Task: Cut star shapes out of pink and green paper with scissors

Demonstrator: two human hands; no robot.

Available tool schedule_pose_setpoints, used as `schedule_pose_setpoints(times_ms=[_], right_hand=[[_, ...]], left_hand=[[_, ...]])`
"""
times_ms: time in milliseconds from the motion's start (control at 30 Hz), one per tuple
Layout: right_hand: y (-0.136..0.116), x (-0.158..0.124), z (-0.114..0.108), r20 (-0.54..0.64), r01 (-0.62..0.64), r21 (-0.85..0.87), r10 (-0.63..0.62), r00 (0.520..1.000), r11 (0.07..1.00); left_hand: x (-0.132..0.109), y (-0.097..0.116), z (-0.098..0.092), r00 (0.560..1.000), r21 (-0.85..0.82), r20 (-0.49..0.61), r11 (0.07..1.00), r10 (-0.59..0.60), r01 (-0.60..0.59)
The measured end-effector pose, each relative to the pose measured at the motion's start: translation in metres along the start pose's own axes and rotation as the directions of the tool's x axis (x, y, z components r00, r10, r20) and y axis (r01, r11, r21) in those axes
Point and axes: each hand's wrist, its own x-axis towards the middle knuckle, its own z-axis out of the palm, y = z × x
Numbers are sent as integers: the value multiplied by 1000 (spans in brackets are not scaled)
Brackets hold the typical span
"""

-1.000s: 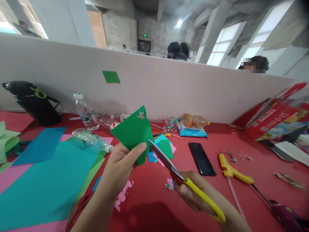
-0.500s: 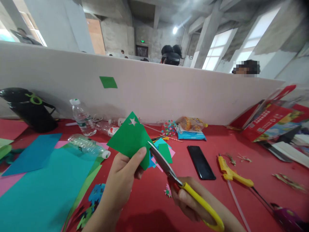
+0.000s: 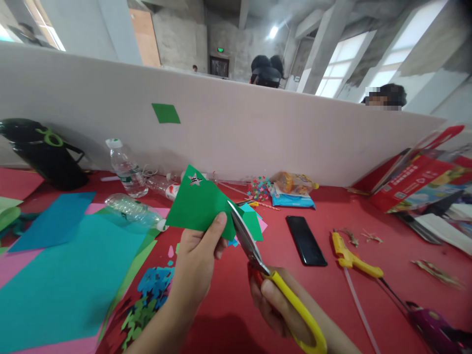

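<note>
My left hand (image 3: 201, 260) pinches a green sheet of paper (image 3: 201, 206) by its lower right part, thumb on top. A star-shaped hole shows near the sheet's upper corner. My right hand (image 3: 271, 300) is wrapped round the yellow handles of a pair of scissors (image 3: 247, 236). Their blades point up and left, with the tip at the right edge of the sheet. Behind the blades lie several small paper pieces (image 3: 252, 225) in green, pink and blue. Blue paper cut-outs (image 3: 157, 282) and green paper cut-outs (image 3: 138, 317) are heaped left of my left forearm.
Large teal paper (image 3: 73, 290) covers the left of the red table. A phone (image 3: 307, 241) and a yellow glue gun (image 3: 350, 258) lie on the right. Plastic bottles (image 3: 127, 169), a black flask (image 3: 47, 157) and a snack packet (image 3: 293, 183) stand or lie near the white partition (image 3: 236, 132).
The green sheet has turned anticlockwise, its holed corner shifting left. Both hands stay close together, and the scissors have moved slightly left. The view has tipped down a little.
</note>
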Motion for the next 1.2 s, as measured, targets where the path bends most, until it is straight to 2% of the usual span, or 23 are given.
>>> schedule_pose_setpoints(times_ms=[233, 367, 600, 767, 900, 1000, 1200], right_hand=[[-12, 1, -15, 74, 4, -100, 3, 997, 995], [-16, 2, -13, 56, 6, -76, -2, 998, 997], [-5, 3, 2, -14, 44, -56, -45, 999, 997], [-10, 2, 10, -101, -12, -39, 8, 995, 999], [-6, 3, 9, -44, 14, -30, -15, 999, 999], [-2, 4, 5, 7, -17, -32, 17, 1000, 999], [-10, 1, 6, -87, -11, -72, 4, 996, 997]], left_hand=[[3, -2, -6, 998, 56, -44, 998, -35, 37], [4, -2, -8, 998, 83, -53, 995, -44, 49], [1, -9, -3, 998, 6, -66, 1000, 12, -12], [-2, -7, 2, 997, -68, -80, 997, 23, -28], [-3, -5, 2, 997, -51, -69, 999, 14, -18], [-3, -7, 2, 998, -40, -68, 999, -10, 8], [-2, -7, 2, 999, -40, -40, 999, -7, 5]])
